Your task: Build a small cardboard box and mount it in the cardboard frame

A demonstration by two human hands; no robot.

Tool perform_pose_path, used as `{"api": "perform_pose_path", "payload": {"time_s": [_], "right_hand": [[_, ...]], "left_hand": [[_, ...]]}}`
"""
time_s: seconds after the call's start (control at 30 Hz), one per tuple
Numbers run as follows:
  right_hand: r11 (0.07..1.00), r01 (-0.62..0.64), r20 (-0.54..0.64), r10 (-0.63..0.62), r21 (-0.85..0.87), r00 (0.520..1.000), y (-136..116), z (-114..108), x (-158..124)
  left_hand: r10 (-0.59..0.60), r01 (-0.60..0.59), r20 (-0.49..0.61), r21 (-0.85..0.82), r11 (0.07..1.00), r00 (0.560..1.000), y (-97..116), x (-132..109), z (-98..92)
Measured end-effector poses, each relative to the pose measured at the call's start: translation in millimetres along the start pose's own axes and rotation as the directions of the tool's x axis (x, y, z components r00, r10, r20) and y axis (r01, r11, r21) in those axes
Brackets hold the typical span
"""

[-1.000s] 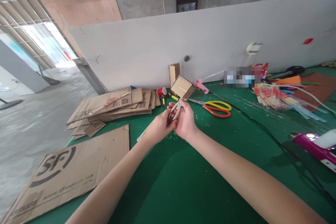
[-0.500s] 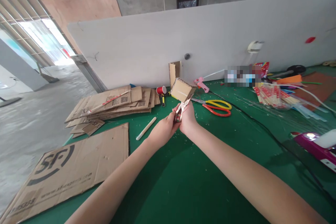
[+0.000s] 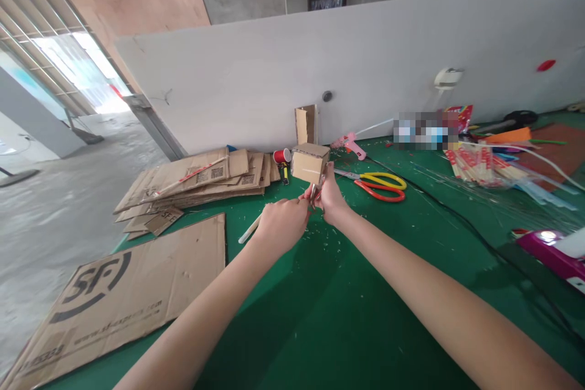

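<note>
Small tan six-sided cardboard box (image 3: 309,164) located just above a silver metal hand tool (image 3: 314,196), between the hands.

The left hand (image 3: 284,224) pinched the tool's near end with its fingertips; the right hand (image 3: 333,196) was curled beside the box's lower right corner, its exact grip hidden. The box was judged light, stiff-faced, non-slip and crushable at its edges; opposite side faces offered the safest hold. The tool, hard and smooth, was judged more slippery, best gripped along its length. Steel-bladed scissors with looped yellow and red handles (image 3: 364,180) lay to the right, near a pink pistol-shaped glue gun (image 3: 356,146). A flat brown printed cardboard sheet (image 3: 141,289) covered part of the smooth, pale-flecked green tabletop (image 3: 320,311).
</note>
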State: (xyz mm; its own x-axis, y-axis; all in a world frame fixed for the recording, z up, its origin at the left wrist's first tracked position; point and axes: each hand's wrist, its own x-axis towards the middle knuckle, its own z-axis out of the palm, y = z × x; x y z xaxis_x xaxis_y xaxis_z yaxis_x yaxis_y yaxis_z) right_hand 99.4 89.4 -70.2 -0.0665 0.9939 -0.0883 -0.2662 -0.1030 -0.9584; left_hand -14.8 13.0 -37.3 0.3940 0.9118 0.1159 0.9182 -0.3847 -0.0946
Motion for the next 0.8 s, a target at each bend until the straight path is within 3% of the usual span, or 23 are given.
{"api": "perform_pose_path", "payload": {"time_s": [0.13,0.23,0.37,0.5,0.57,0.67,0.73,0.8], "right_hand": [[0.999,-0.043,0.030,0.042,0.008,0.999,-8.8,-4.1,-4.2],[0.999,-0.040,0.054,0.038,0.026,0.998,-13.2,-11.5,-3.8],[0.997,-0.069,-0.043,0.068,-0.025,0.997,-10.8,-25.0,2.8],[0.964,0.018,-0.068,-0.037,-0.266,0.997,-4.6,-33.2,7.2],[0.890,0.112,-0.017,-0.133,-0.442,0.991,-3.4,-33.9,4.8],[0.695,0.278,0.124,-0.264,-0.664,0.957,-3.9,-32.6,-3.3],[0.559,0.357,0.203,-0.319,-0.748,0.926,-4.5,-32.0,-7.9],[0.480,0.364,0.221,-0.329,-0.798,0.918,-4.4,-32.7,-9.8]], "left_hand": [[-0.013,0.010,-0.055,-0.046,0.999,0.998,-0.8,-1.7,-1.8],[-0.122,0.112,-0.138,-0.078,0.991,0.983,-6.0,-0.8,-3.4],[-0.343,0.277,-0.266,-0.257,0.926,0.901,-27.8,2.5,-12.2],[-0.409,0.116,-0.397,-0.586,0.802,0.822,-41.7,6.0,-16.1],[-0.399,0.009,-0.418,-0.681,0.732,0.816,-39.4,7.0,-14.1],[-0.328,-0.012,-0.332,-0.719,0.695,0.885,-28.7,8.3,-9.5],[-0.329,0.080,-0.204,-0.731,0.677,0.922,-20.8,9.4,-6.2],[-0.365,0.175,-0.085,-0.764,0.621,0.927,-14.5,10.8,-2.3]]}}
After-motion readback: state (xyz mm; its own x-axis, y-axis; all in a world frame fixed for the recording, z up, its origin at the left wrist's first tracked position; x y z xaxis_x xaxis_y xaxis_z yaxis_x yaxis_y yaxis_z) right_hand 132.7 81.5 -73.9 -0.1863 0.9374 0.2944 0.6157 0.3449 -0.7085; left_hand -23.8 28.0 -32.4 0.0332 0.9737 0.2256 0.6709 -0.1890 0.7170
